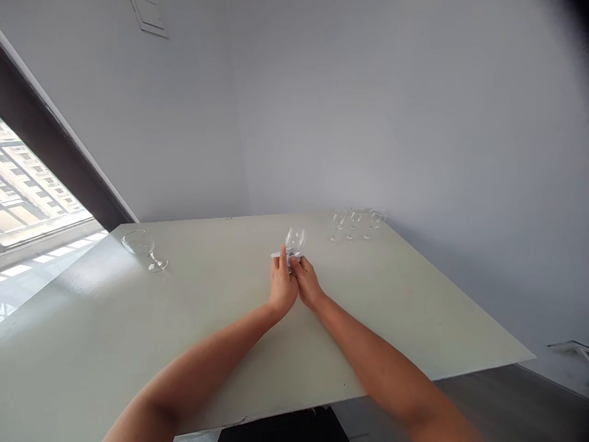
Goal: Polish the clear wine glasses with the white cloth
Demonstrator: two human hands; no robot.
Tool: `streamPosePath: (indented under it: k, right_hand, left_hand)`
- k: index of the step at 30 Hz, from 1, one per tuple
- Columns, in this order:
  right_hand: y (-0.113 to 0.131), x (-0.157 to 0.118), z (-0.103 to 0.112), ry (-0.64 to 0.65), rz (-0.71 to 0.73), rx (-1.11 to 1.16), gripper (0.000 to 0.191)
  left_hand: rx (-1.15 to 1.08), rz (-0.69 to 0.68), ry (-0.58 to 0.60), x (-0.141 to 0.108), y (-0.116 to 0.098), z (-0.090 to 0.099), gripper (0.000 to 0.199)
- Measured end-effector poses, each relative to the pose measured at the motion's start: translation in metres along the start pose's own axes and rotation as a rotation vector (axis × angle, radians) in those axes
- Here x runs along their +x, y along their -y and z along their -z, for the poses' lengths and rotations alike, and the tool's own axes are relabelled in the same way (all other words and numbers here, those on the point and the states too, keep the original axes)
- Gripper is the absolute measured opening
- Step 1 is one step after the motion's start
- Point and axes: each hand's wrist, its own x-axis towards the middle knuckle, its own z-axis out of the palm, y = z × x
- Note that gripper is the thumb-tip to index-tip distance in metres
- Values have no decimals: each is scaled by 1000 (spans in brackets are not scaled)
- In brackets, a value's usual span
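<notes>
Held glass: the clear bowl is kept above the fingers, over the middle of the table; its lower part is hidden by the hands.
Left hand: the glass and a pale cloth are gripped by it; one finger is pointed up along the bowl, while the others are bent and partly hidden.
Right hand: it is pressed against the left; cloth and glass are pinched low by the thumb, and how the other fingers are set cannot be told.
Left-side glass: it is stood on its foot near the window, well apart from the hands.
Grouped glasses: several are clustered at the far right corner.
</notes>
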Motion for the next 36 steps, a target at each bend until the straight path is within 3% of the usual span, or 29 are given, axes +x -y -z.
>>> streamPosePath:
  k: [4, 7, 9, 13, 15, 19, 23, 26, 30, 33, 36]
  right_hand:
    - [9, 11, 12, -52, -45, 70, 27]
    - [15, 15, 18, -26, -121, 152, 27]
    - [15, 14, 18, 52, -199, 231, 26]
    - [7, 6, 11, 181, -358, 359, 22]
    - [5, 3, 9, 236, -391, 336, 23]
    - [9, 3, 8, 288, -236, 22, 24]
    - [14, 2, 8, 156, 52, -430, 18]
    - [15, 0, 7, 88, 226, -635, 12]
    - [18, 5, 16, -65, 360, -672, 8]
    - [22, 9, 24, -182, 291, -609, 20]
    - [20, 6, 18, -129, 209, -445, 29]
  left_hand:
    - [74, 17, 144, 3, -4, 17, 58]
    - [15, 84, 137, 17, -2, 33, 47]
    - [-187, 165, 164, 27, 1, 42, 55]
    - [-755, 283, 474, 37, 2, 57, 63]
    - [-867, 317, 540, 39, 1, 61, 61]
    - [-755, 375, 413, 40, 4, 62, 57]
    - [-668, 406, 248, 40, 6, 57, 58]
    - [-683, 395, 167, 39, 3, 54, 57]
    - [-765, 412, 43, 43, 3, 62, 57]
    - [-837, 415, -50, 52, 10, 73, 57]
    - [-827, 386, -116, 54, 14, 75, 56]
